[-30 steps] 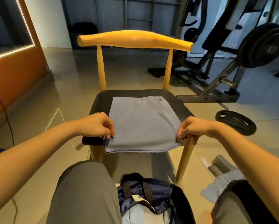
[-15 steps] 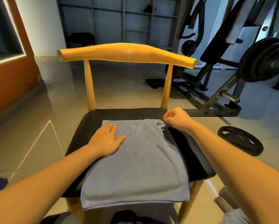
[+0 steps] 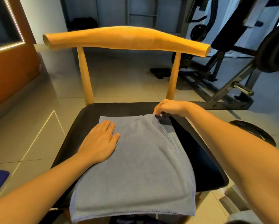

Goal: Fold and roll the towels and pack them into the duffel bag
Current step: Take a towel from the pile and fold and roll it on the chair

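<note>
A folded grey towel lies on the black seat of a wooden chair, its near edge hanging over the seat's front. My left hand rests flat, fingers straight, on the towel's left side. At the far right corner, my right hand pinches the top layer and lifts it a little, so a lower layer shows beneath. Only a dark sliver at the bottom edge may be the duffel bag; the rest is hidden.
The chair's curved wooden backrest stands beyond the seat. A weight bench with plates fills the right side, and a loose weight plate lies on the tiled floor. An orange panel stands at the left.
Both hands left the towel's near corners. The left hand now lies flat on the towel and the right pinches the far right corner, raising its top layer. The camera has moved closer.
</note>
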`<state>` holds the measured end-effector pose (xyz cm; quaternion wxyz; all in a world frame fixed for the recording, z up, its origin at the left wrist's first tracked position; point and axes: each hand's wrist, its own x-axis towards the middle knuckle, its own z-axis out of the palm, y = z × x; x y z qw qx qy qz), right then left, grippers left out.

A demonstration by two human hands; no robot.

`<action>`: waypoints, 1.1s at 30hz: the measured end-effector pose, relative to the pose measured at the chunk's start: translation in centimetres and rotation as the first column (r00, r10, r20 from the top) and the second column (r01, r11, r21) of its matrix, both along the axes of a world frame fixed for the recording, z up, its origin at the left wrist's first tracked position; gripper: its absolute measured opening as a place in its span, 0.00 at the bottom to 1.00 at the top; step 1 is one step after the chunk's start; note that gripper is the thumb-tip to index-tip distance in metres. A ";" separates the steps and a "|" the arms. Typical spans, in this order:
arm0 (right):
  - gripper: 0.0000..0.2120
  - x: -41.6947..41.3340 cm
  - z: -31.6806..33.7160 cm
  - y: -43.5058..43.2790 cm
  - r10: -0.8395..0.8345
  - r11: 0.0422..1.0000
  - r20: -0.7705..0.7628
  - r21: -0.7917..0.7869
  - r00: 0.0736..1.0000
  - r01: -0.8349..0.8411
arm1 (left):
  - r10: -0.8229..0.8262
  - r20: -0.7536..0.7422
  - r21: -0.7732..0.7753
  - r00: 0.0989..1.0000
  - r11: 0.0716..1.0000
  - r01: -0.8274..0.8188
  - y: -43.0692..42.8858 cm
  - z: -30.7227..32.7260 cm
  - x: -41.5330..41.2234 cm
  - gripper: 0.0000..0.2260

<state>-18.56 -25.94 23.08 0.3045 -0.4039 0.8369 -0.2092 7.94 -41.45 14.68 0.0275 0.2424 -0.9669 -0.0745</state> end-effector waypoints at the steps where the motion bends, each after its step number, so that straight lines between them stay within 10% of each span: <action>1: 0.11 -0.2 0.2 0.1 -0.005 1.000 0.017 -0.014 1.000 0.005 | 0.000 0.003 0.002 1.000 1.000 0.000 0.1 0.0 0.0 0.30; 15: 0.02 -3.4 -1.2 4.4 -0.183 0.944 0.100 -0.260 0.978 0.203 | 0.023 0.047 0.077 0.999 0.997 -0.026 0.7 1.2 0.1 0.35; 23: 0.05 -4.0 -2.8 6.2 -0.335 0.892 0.181 -0.255 0.925 0.373 | 0.130 -0.131 0.052 0.983 0.991 -0.124 -5.7 4.4 -3.3 0.13; 33: 0.16 -3.3 -1.8 4.8 -0.399 0.901 0.160 -0.111 0.903 0.418 | 0.219 0.119 0.525 0.968 0.814 -0.248 -9.3 6.4 -5.7 0.10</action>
